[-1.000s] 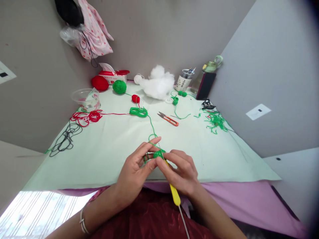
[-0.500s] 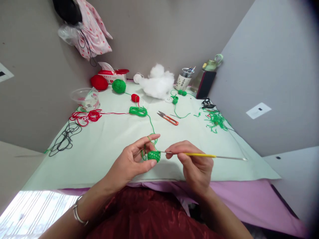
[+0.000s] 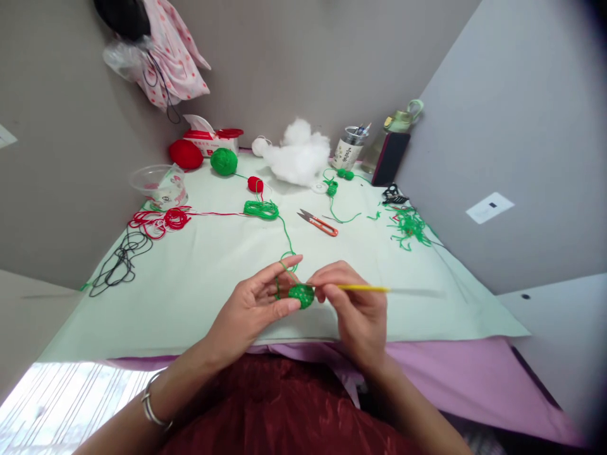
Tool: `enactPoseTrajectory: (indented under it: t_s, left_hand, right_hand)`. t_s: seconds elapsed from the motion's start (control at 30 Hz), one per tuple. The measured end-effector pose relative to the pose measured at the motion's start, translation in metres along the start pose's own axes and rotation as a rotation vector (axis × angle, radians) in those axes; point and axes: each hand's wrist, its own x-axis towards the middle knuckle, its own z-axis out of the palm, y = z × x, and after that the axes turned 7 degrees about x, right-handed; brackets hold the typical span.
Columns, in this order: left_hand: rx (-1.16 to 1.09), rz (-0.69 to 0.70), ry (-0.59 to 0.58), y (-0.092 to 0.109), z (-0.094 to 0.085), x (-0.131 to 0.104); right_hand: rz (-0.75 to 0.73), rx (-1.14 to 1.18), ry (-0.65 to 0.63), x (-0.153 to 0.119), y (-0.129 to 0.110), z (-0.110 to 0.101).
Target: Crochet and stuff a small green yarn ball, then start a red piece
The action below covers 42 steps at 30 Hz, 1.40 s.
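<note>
Between thumb and fingers, my left hand [image 3: 253,303] pinches a small green crochet piece [image 3: 301,296], its index finger stretched out with green yarn [image 3: 288,243] running over it. That strand leads back to a loose green coil [image 3: 260,210] on the table. My right hand [image 3: 353,309] grips a crochet hook [image 3: 365,288] by its yellow handle. The hook's tip end is at the top of the crochet piece, partly hidden by my right fingers; its far end is blurred. Both hands are close together above the table's near edge.
Orange thread snips [image 3: 317,222] lie mid-table. Behind them are white stuffing [image 3: 298,155], a green yarn ball [image 3: 224,162] and a pen cup [image 3: 348,148]. Red yarn [image 3: 176,217] and a plastic tub [image 3: 161,188] are at left; green scraps [image 3: 408,227], a phone [image 3: 391,159] and bottle [image 3: 401,120] at right.
My right hand has moved left with the hook, up against the crochet piece. The piece has turned and shifted slightly right in my left hand. The whole view has shifted a little.
</note>
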Motion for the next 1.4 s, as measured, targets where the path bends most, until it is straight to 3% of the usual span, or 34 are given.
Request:
enactPoseTrajectory:
  t_s: [0.1, 0.17, 0.23, 0.3, 0.5, 0.6, 0.67, 0.87, 0.97, 1.17, 1.4]
  left_hand:
    - [-0.166, -0.034, 0.105, -0.006, 0.010, 0.000]
    - [-0.282, -0.075, 0.090, -0.006, 0.014, -0.001]
    - [-0.378, -0.111, 0.021, -0.004, 0.015, -0.001]
    - [-0.420, -0.113, -0.027, -0.001, 0.011, -0.001]
    - [-0.284, -0.081, -0.045, 0.005, -0.001, 0.000]
    - [-0.226, -0.050, -0.073, 0.003, -0.001, 0.000]
    - [-0.196, -0.045, -0.072, 0.001, 0.001, 0.000]
    - [-0.225, -0.026, -0.081, -0.009, 0.005, 0.000]
    - [-0.241, -0.006, -0.121, -0.008, 0.005, 0.000]
    - [0.012, 0.117, -0.023, 0.001, 0.003, 0.000]
    - [0.178, 0.170, -0.013, 0.001, -0.002, -0.001]
  right_hand:
    - [-0.369, -0.433, 0.013, -0.012, 0.011, 0.007]
    - [-0.500, -0.502, 0.014, -0.015, 0.016, 0.010]
    - [-0.444, -0.396, 0.034, -0.014, 0.015, 0.011]
    - [-0.288, -0.219, 0.047, -0.009, 0.010, 0.009]
    - [0.093, 0.231, 0.115, 0.006, -0.003, -0.005]
    - [0.211, 0.391, 0.089, 0.007, -0.003, -0.008]
    - [0.191, 0.371, 0.042, 0.006, -0.002, -0.006]
    - [-0.094, -0.032, -0.071, 0.000, -0.002, 0.004]
    - [-0.024, 0.067, -0.050, -0.001, 0.000, 0.003]
    - [0.221, 0.338, -0.002, 0.002, 0.008, -0.002]
    - [0.240, 0.340, -0.043, 0.005, 0.004, -0.007]
